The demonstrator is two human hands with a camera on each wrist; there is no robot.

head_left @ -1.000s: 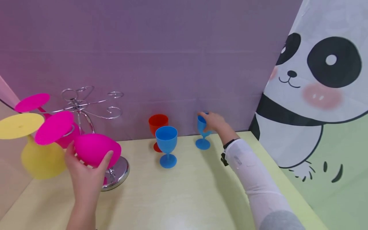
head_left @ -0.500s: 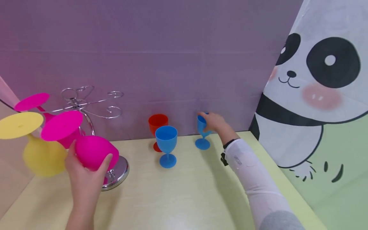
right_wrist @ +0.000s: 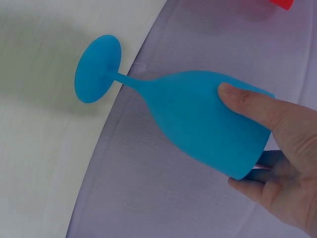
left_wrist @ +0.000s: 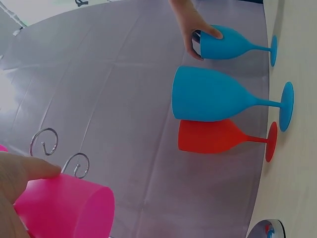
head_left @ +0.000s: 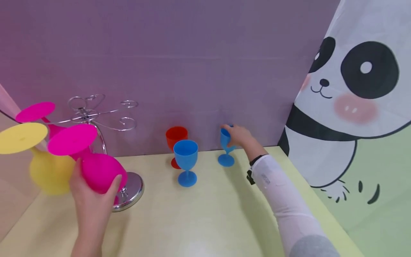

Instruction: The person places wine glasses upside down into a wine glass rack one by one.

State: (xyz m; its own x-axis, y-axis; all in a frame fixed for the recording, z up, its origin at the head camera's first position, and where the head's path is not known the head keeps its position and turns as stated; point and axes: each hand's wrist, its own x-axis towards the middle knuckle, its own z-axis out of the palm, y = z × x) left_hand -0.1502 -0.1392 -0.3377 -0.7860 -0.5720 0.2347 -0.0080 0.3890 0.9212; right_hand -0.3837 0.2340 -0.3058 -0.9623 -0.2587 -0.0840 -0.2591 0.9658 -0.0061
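My left hand (head_left: 91,201) grips the bowl of a pink goblet (head_left: 102,173), which is tilted upside down with its foot up at the upper left. The goblet is beside the chrome rack (head_left: 85,116), whose curled wire arms spread above the table; whether it touches an arm is hidden. A second pink goblet (head_left: 35,111) and a yellow goblet (head_left: 52,173) hang inverted there. At the back right, my right hand (head_left: 240,136) holds a blue goblet (right_wrist: 198,124) by its rim, thumb on the outside of the bowl. That goblet's foot appears to rest on the table.
Another blue goblet (head_left: 186,157) stands upright mid-table, with a red goblet (head_left: 174,134) partly hidden behind it. The rack's round chrome base (head_left: 133,189) sits left of them. Purple cloth (head_left: 192,71) backs the pale table (head_left: 179,221); a panda print (head_left: 327,150) hangs at right.
The left hand has turned the pink goblet: its foot has shifted right and the bowl slightly left and down. My right hand and the blue goblet have stayed in place.
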